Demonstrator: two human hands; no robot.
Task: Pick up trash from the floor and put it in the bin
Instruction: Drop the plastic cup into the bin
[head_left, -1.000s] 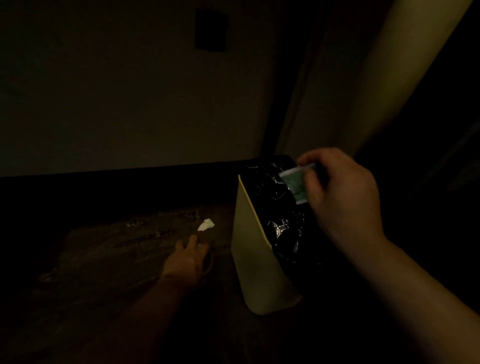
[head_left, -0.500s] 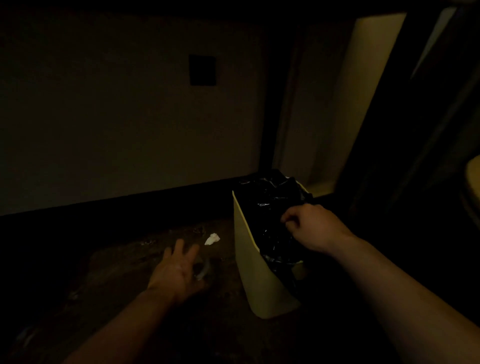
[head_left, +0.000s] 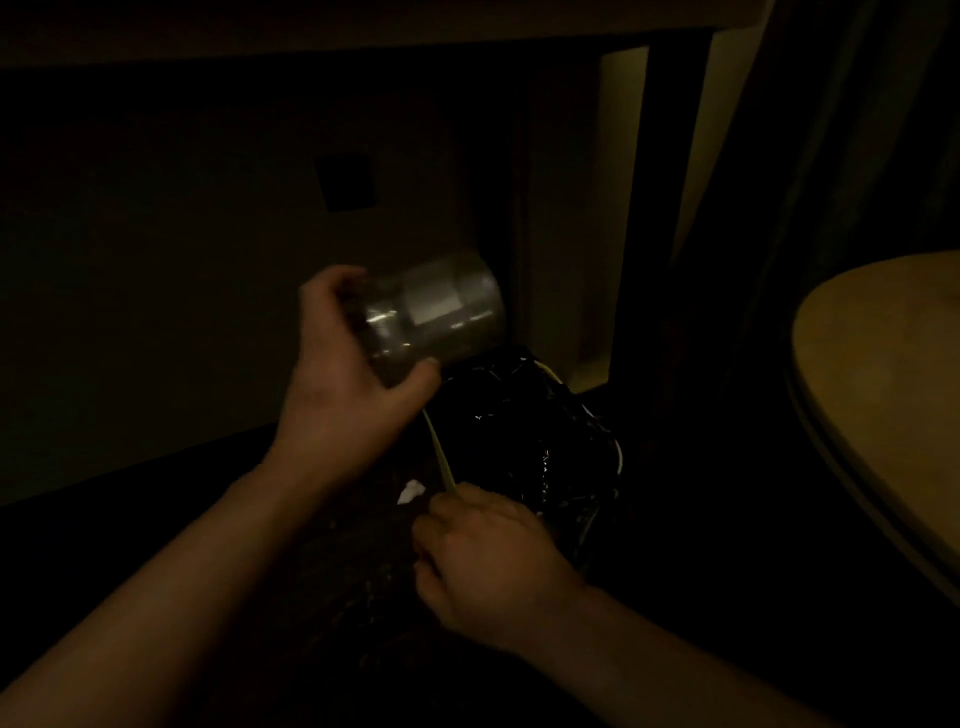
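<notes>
The room is very dim. The person's left hand (head_left: 353, 384) is raised above the floor, its fingers wrapped around a clear plastic cup (head_left: 436, 312) that lies tipped on its side, its wider end pointing right toward the bin (head_left: 441, 457). The cup has a pale label band around its middle and hangs just above the far left edge of the bin's mouth, not yet inside it. The bin is a pale container lined with a shiny black bag (head_left: 524, 431), and only a thin strip of its light rim shows on the left side and at the far right edge.

The right hand (head_left: 488, 566) sits lower and nearer, closed at the near rim of the bin. Its fingers are curled in, apparently pinching the rim or the liner there; in this light I cannot tell which.

A small crumpled white scrap (head_left: 410, 491) lies on the dark floor (head_left: 337, 571) just left of the bin, between the two hands and close to the right hand's knuckles.

Behind, a plain wall (head_left: 156, 312) carries a dark square plate (head_left: 347, 182). At the right edge, a rounded pale wooden surface (head_left: 883, 389) curves into view.
</notes>
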